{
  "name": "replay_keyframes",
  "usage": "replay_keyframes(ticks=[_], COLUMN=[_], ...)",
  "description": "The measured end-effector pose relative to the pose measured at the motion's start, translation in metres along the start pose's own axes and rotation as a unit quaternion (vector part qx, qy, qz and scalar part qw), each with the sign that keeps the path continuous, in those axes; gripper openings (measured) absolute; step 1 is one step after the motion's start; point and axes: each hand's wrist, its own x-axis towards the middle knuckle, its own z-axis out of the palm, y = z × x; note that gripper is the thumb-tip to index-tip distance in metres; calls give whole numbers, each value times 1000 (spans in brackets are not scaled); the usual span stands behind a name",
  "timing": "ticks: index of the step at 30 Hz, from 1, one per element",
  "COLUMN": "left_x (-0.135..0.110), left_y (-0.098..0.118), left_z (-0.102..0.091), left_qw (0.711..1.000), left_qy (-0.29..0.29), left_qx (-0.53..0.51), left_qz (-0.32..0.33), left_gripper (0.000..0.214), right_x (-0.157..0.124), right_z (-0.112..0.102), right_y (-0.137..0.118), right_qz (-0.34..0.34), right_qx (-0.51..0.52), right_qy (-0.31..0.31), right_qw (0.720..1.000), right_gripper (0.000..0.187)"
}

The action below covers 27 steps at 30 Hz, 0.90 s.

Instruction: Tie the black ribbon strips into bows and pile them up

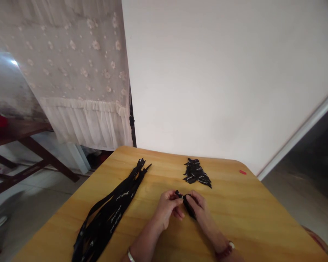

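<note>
Both hands meet over the middle of the wooden table (235, 214), working on one black ribbon (190, 208) with a folded or knotted top. My left hand (168, 207) pinches its upper end between thumb and finger. Around the ribbon's body, just to the right, my right hand (198, 205) is closed. Beyond the hands lies a small pile of black bows or folded ribbon pieces (195, 171) with white lettering. To the left, a bundle of long black ribbons (114, 207), also printed in white, stretches toward the near edge.
A small red object (242, 172) lies near the table's far right corner. Behind the table stands a white wall panel (221, 80). A lace curtain (90, 72) hangs at the left, beside a dark wooden bench or table (35, 145).
</note>
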Motion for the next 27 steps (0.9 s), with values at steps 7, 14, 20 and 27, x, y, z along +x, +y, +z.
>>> replay_keyframes(ticks=[7, 14, 20, 27], left_x=[0, -2, -1, -3], left_y=[0, 1, 1, 4], left_z=[3, 5, 2, 2], left_qw=[1000, 1000, 999, 997], left_qy=[9, 18, 32, 58], left_qx=[12, 13, -11, -44], left_qz=[8, -2, -3, -1], left_gripper=[23, 36, 37, 38], right_x=[-2, -2, 1, 3], right_z=[-1, -2, -2, -5], right_y=[3, -3, 0, 2], right_qz=[20, -1, 18, 93], right_qx=[17, 22, 48, 160], right_qy=[-3, -54, -3, 32], right_qw=[1000, 998, 999, 982], right_gripper=[22, 18, 16, 17])
